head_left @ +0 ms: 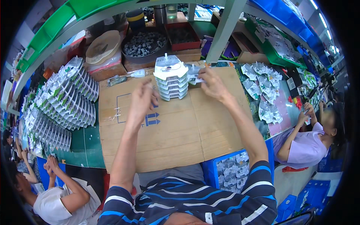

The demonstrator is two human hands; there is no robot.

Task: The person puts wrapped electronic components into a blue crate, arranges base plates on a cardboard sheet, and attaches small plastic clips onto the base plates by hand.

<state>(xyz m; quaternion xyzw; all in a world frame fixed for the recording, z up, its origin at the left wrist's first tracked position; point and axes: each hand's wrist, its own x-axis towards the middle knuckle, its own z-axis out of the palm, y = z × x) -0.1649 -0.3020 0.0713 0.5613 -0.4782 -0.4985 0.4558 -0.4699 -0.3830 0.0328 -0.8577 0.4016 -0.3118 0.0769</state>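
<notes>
A stack of white and clear plastic housings (171,83) stands upright on the cardboard sheet in front of me, a clear part with a small peg on top. My right hand (212,83) is closed on a small clear plastic piece (193,73) close against the stack's right side. The fingers partly hide that piece. Left of the stack, my left hand (141,99) hovers over the cardboard with its fingers loosely apart and nothing in them. Behind it, a white-and-clear handled tool (138,73) lies at the cardboard's far edge.
Tall stacks of similar housings (62,101) lean at the left. Loose clear housings (266,88) lie at the right. At the back stand a round tray of small parts (144,44) and a red box (182,35). A blue crate (212,173) sits by my lap. Co-workers sit on both sides.
</notes>
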